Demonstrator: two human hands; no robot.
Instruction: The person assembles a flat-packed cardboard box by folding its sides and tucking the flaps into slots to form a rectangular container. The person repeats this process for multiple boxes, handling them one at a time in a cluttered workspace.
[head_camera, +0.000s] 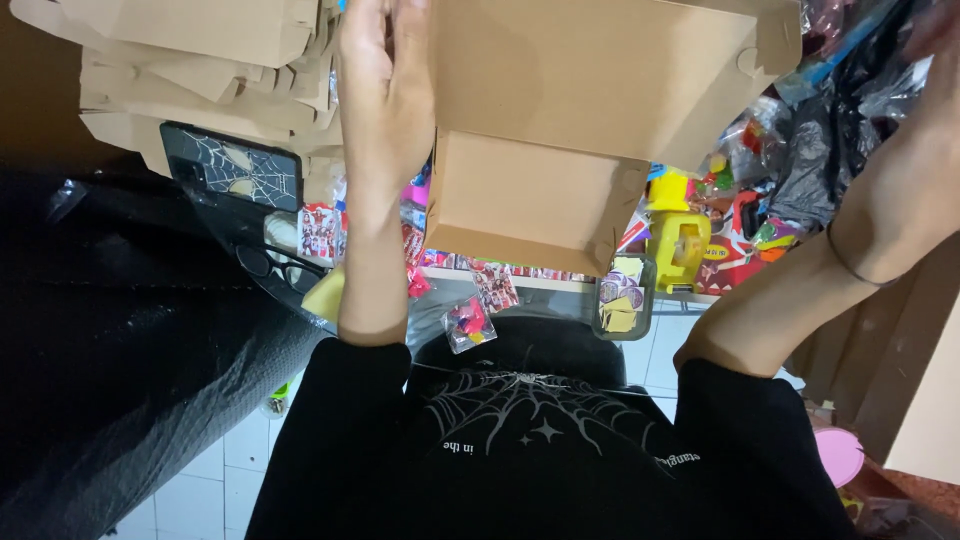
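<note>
Head view, looking down past a black shirt with a web print.

- Object in hand: brown cardboard mailer box, raised in front of the chest, centre to far. It is part-formed; its front flap hangs toward the near side, with a locking tab at the right corner.
- Left hand: open, fingers straight, laid flat against the box's left side. The fingertips run off the top edge. No grasp is visible; it looks like a press or brace.
- Right hand: only a sliver shows at the far right corner, so I cannot tell whether it is open or closed. The forearm rises at the right, with a thin band at the wrist.
- Surroundings:
  - Far left: stack of flat box blanks.
  - Just below the stack: phone in a web-pattern case and glasses.
  - Under the box, right of centre: yellow tape dispenser.
  - Under the box: small colourful packets.
  - Right: black plastic bag.

Judgement: the step looks like squaring up the box walls, with the flap not yet tucked. Closing it would need the left side held firm while the flap is turned in and its tab lined up with a slot. The right hand's contact with the box is unconfirmed.
</note>
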